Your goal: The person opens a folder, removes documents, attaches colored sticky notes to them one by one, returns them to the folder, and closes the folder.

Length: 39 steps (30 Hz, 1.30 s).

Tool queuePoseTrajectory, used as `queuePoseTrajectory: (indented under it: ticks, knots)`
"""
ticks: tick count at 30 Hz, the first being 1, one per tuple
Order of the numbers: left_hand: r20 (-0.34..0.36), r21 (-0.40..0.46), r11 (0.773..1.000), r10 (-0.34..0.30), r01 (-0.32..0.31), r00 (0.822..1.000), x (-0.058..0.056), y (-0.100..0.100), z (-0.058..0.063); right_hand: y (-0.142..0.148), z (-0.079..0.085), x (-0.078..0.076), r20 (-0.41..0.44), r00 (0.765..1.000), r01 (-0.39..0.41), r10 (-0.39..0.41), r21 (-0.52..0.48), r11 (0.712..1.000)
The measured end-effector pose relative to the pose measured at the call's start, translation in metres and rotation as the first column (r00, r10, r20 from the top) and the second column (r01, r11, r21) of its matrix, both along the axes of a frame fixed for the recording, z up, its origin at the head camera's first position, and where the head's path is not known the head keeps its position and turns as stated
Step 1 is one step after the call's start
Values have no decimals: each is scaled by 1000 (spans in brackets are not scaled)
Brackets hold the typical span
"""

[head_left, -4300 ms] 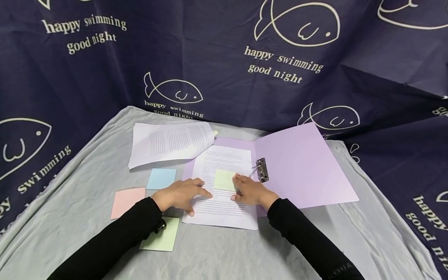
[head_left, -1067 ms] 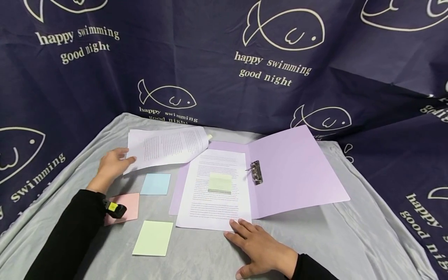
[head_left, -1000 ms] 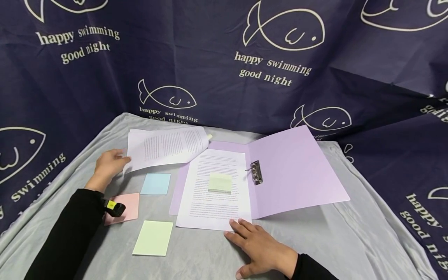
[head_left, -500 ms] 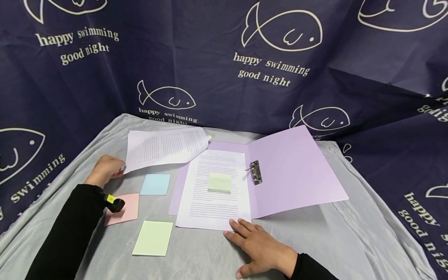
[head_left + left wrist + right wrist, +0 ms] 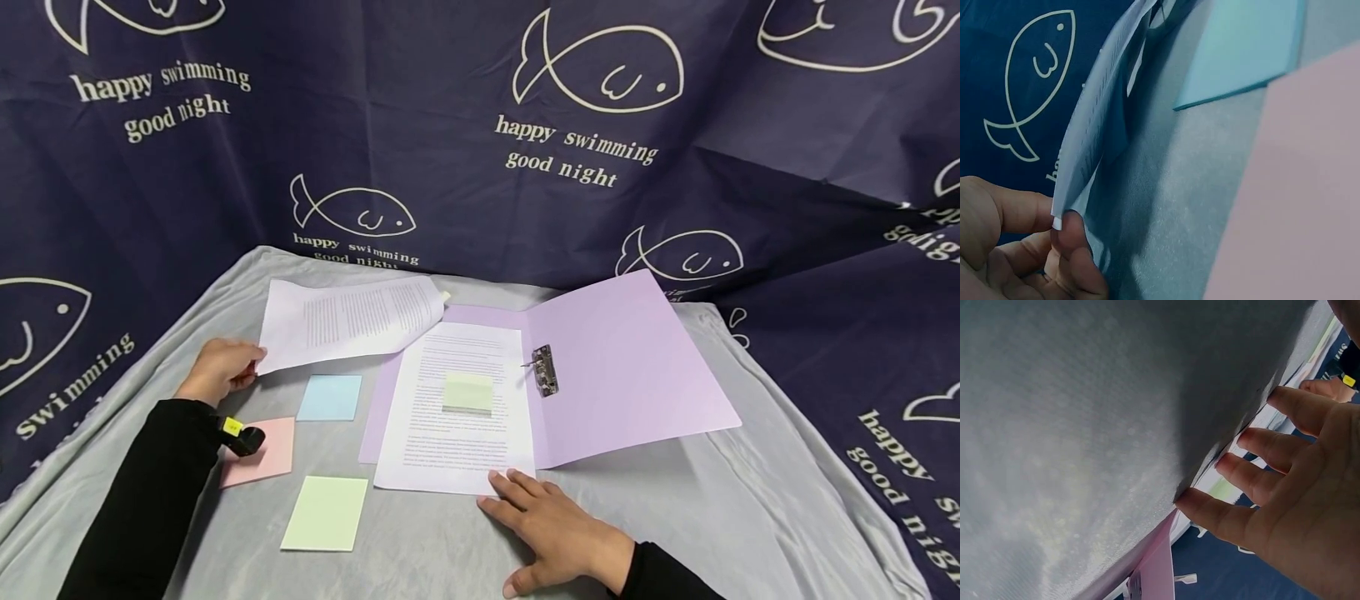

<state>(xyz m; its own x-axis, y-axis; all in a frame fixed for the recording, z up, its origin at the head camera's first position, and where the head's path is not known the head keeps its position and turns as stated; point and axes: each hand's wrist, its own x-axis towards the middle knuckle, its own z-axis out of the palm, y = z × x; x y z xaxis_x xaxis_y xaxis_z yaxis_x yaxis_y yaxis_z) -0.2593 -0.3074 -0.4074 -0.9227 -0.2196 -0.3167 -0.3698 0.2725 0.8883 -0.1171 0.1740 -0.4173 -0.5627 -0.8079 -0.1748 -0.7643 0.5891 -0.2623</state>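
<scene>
At the back left, my left hand pinches the near left corner of a turned-over printed sheet. In the left wrist view, thumb and finger hold the edge of that sheet, which bows up off the cloth. My right hand lies with spread fingers at the bottom right corner of the printed page in the middle; its fingertips touch there, seen also in the right wrist view with the hand held flat. A green sticky note pad sits on the page.
An open purple folder with a metal clip lies under and right of the page. Blue, pink and larger green sticky note pads lie on the grey cloth at left. A dark fish-print curtain rises behind.
My left hand moved from the middle page to the back-left sheet, slid down its edge and now pinches its corner, pulled slightly left. My right hand left the green pad for the page's bottom corner.
</scene>
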Motion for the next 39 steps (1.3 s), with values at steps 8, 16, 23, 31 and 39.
queuePoseTrajectory:
  ticks: [8,16,23,31,39]
  knots:
    - [-101,-120,993,-2,-10,995,7,3,0,1,-1,0,2,1000,8,-8,-3,1000]
    - [-156,-188,980,27,-56,987,14,5,1,1,0,0,18,1000,11,-11,0,1000]
    - [-245,-173,977,77,-122,966,15,11,9,2,0,-1,7,1000,4,-4,-5,1000]
    - [-371,-165,969,110,-182,922,19,23,23,2,0,-1,10,1000,-4,5,-16,1000]
    - [-533,-289,915,91,-282,841,29,46,41,2,-1,0,0,1000,-8,8,-21,1000]
